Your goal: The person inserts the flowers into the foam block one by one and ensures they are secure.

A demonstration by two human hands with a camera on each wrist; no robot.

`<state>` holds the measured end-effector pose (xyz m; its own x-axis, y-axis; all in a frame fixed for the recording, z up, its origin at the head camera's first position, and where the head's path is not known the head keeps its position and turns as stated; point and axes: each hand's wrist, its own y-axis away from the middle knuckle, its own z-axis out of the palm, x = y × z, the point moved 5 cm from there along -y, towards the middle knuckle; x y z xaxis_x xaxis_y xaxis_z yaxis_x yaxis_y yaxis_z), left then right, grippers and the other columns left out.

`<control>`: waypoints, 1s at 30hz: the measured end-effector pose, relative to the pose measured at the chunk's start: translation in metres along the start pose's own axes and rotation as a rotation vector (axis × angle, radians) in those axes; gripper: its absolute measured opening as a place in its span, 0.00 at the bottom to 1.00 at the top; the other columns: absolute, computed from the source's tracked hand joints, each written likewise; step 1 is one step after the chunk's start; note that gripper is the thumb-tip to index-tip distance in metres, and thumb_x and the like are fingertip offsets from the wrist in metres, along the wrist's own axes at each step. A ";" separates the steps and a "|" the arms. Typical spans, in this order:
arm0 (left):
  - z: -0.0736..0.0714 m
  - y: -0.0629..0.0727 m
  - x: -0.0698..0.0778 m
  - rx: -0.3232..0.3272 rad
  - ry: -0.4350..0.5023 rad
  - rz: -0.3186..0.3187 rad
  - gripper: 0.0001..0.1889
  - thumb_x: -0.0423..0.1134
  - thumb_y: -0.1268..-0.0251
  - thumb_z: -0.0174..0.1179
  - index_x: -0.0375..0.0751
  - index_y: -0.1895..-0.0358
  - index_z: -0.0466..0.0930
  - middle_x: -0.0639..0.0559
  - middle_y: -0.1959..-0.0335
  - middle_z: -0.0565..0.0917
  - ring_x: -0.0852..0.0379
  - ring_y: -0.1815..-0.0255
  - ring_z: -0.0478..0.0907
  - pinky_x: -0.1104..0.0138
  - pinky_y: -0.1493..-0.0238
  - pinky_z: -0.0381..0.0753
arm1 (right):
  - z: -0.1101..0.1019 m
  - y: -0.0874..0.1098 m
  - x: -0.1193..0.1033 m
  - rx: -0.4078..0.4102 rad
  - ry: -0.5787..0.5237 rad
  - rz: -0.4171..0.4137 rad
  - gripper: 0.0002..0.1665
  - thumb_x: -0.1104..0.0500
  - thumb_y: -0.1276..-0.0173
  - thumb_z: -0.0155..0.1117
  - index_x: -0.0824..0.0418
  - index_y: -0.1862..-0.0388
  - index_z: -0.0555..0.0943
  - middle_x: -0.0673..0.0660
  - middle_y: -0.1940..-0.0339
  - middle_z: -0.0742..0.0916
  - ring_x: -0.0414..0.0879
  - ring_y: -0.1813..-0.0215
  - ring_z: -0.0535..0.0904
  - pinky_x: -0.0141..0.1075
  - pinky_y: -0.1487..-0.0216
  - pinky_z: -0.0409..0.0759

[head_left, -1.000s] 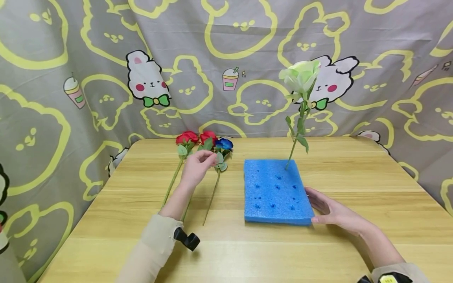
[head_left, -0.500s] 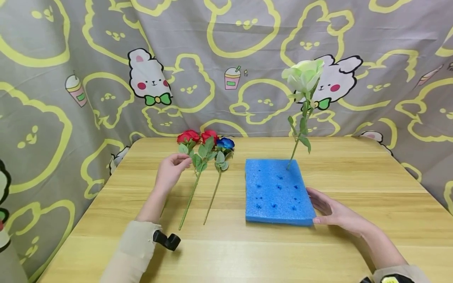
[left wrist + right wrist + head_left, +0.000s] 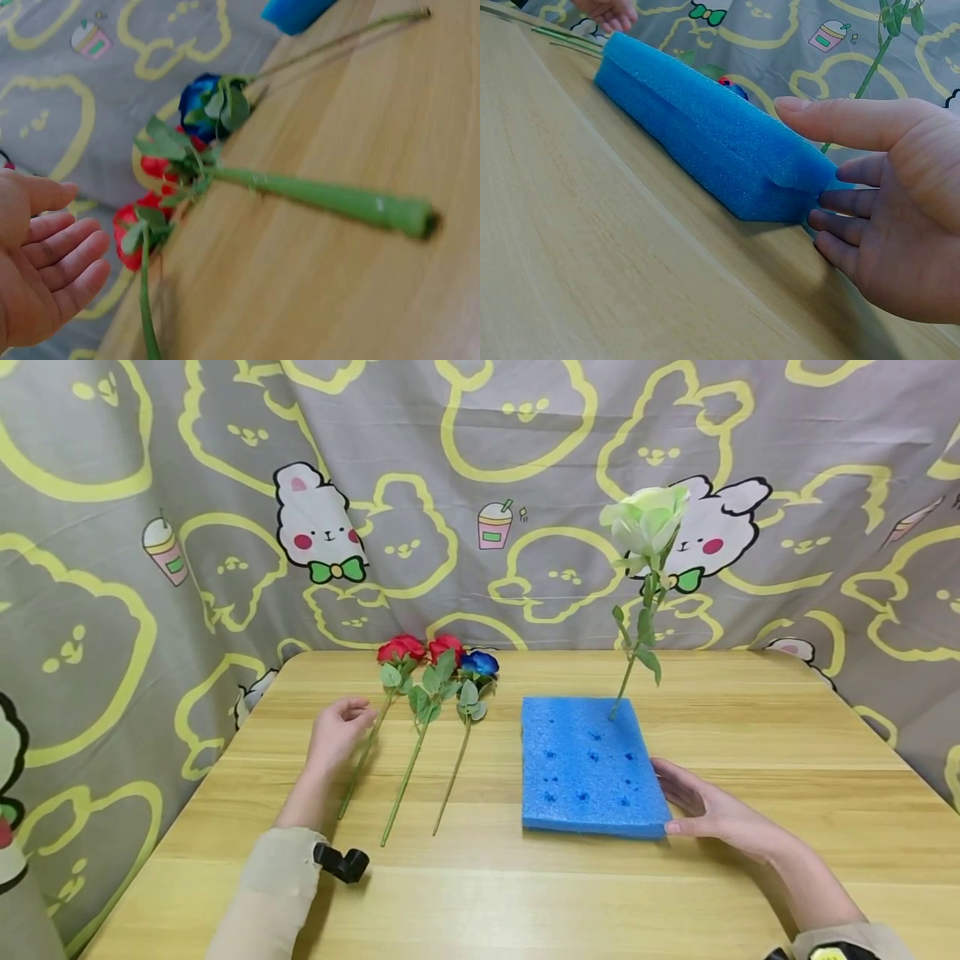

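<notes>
My left hand [image 3: 339, 732] hovers by the stem of the leftmost red rose [image 3: 400, 649], fingers loosely bent and holding nothing. In the left wrist view its palm shows bare beside the red flower heads. A second red rose [image 3: 446, 648] and a blue rose [image 3: 480, 663] lie to the right of it, stems pointing toward me. My right hand [image 3: 712, 807] rests along the right side of a blue foam block [image 3: 609, 781], thumb at its near corner. In the right wrist view those fingers extend against the block's end. A pale green-white rose [image 3: 647, 522] stands in the block's far right part.
Several small holes dot the foam's top. All of this is on a wooden table [image 3: 480, 893], with a patterned grey curtain [image 3: 420, 435] hanging behind its far edge. Black straps with devices [image 3: 341, 862] sit on both wrists.
My left hand has moved left and slightly toward me, from beside the blue rose, past the middle red rose, to the leftmost stem. The right hand stays at the foam block.
</notes>
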<state>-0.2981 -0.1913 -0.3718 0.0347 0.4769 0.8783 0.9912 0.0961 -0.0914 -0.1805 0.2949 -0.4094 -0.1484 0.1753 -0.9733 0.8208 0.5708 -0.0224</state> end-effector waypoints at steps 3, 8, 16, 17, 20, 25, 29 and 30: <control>-0.001 -0.001 -0.007 -0.008 -0.029 -0.006 0.21 0.37 0.36 0.57 0.27 0.44 0.71 0.35 0.53 0.79 0.46 0.53 0.76 0.67 0.55 0.74 | -0.001 0.000 0.000 0.001 0.001 -0.005 0.46 0.71 0.36 0.55 0.74 0.29 0.38 0.78 0.31 0.43 0.23 0.36 0.57 0.19 0.41 0.59; 0.000 -0.001 -0.011 -0.026 -0.040 -0.016 0.21 0.36 0.36 0.57 0.26 0.43 0.70 0.35 0.54 0.78 0.45 0.57 0.76 0.68 0.61 0.76 | -0.003 0.001 0.000 0.010 0.002 -0.001 0.46 0.71 0.36 0.56 0.75 0.29 0.38 0.78 0.31 0.43 0.22 0.36 0.58 0.19 0.41 0.59; 0.003 -0.002 -0.020 -0.077 -0.023 -0.043 0.23 0.34 0.35 0.56 0.26 0.40 0.67 0.33 0.54 0.78 0.44 0.59 0.77 0.65 0.61 0.78 | -0.005 0.001 0.000 0.017 0.009 0.005 0.46 0.71 0.36 0.56 0.75 0.30 0.38 0.78 0.31 0.44 0.22 0.37 0.58 0.19 0.42 0.59; 0.004 -0.002 -0.022 -0.080 -0.029 -0.049 0.23 0.35 0.35 0.56 0.27 0.39 0.67 0.33 0.54 0.78 0.44 0.59 0.77 0.64 0.61 0.78 | -0.005 0.001 0.000 0.017 0.008 0.007 0.47 0.71 0.36 0.56 0.75 0.30 0.38 0.78 0.31 0.44 0.22 0.37 0.58 0.19 0.42 0.59; 0.005 -0.002 -0.028 -0.089 -0.061 -0.061 0.23 0.36 0.34 0.56 0.29 0.39 0.67 0.33 0.53 0.78 0.44 0.58 0.77 0.64 0.62 0.77 | -0.004 0.001 0.001 0.014 0.004 0.014 0.47 0.71 0.36 0.56 0.76 0.30 0.37 0.77 0.30 0.44 0.21 0.37 0.58 0.18 0.42 0.58; 0.005 0.001 -0.031 -0.102 -0.111 -0.090 0.22 0.35 0.36 0.55 0.28 0.41 0.69 0.34 0.53 0.77 0.44 0.56 0.75 0.65 0.64 0.75 | -0.002 0.001 0.002 0.007 -0.002 0.014 0.47 0.71 0.36 0.56 0.76 0.30 0.37 0.77 0.30 0.43 0.21 0.37 0.57 0.18 0.42 0.58; 0.005 0.003 -0.032 -0.117 -0.133 -0.102 0.22 0.34 0.37 0.55 0.27 0.41 0.69 0.36 0.54 0.76 0.45 0.56 0.74 0.64 0.64 0.76 | -0.001 0.000 0.003 0.005 -0.001 0.009 0.47 0.71 0.36 0.56 0.76 0.30 0.37 0.77 0.31 0.43 0.21 0.37 0.57 0.18 0.42 0.58; 0.005 0.003 -0.032 -0.118 -0.135 -0.103 0.22 0.34 0.38 0.55 0.27 0.41 0.70 0.36 0.55 0.76 0.46 0.57 0.74 0.65 0.64 0.76 | -0.001 0.000 0.002 0.003 -0.002 0.007 0.47 0.71 0.36 0.56 0.76 0.30 0.37 0.78 0.31 0.43 0.21 0.37 0.57 0.18 0.42 0.58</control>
<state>-0.2971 -0.2020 -0.4028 -0.0775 0.5837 0.8083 0.9970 0.0517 0.0583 -0.1810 0.2962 -0.4116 -0.1417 0.1779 -0.9738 0.8235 0.5670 -0.0162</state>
